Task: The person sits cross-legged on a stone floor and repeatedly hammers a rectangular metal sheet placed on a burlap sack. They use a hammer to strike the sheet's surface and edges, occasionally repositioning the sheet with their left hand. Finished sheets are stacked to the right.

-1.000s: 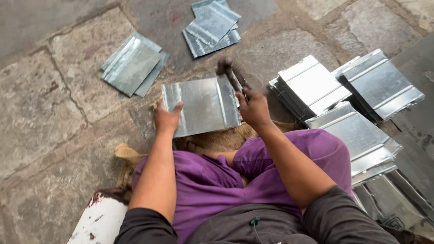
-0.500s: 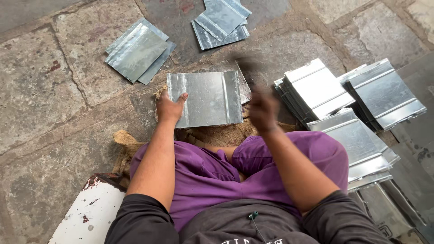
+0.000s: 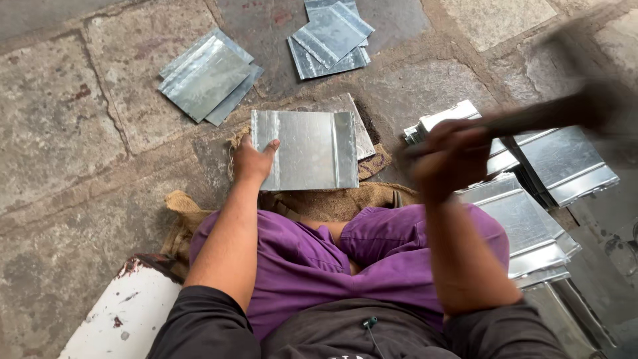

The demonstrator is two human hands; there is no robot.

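A shiny metal sheet (image 3: 309,149) with folded side edges lies flat on brown sackcloth (image 3: 332,199) in front of my knees. My left hand (image 3: 252,159) presses on its left edge, fingers on the metal. My right hand (image 3: 448,159) is raised to the right of the sheet, shut on the handle of a hammer (image 3: 551,113). The hammer is blurred with motion and points up to the right, clear of the sheet.
Stacks of similar folded metal sheets lie at my right (image 3: 531,226), with flat sheets further off at the upper left (image 3: 206,76) and top middle (image 3: 332,36). The ground is rough stone paving. A white painted block (image 3: 119,319) sits at the lower left.
My right hand has swung the hammer up and to the right, away from the sheet's right edge. My left hand stays on the sheet's left edge.
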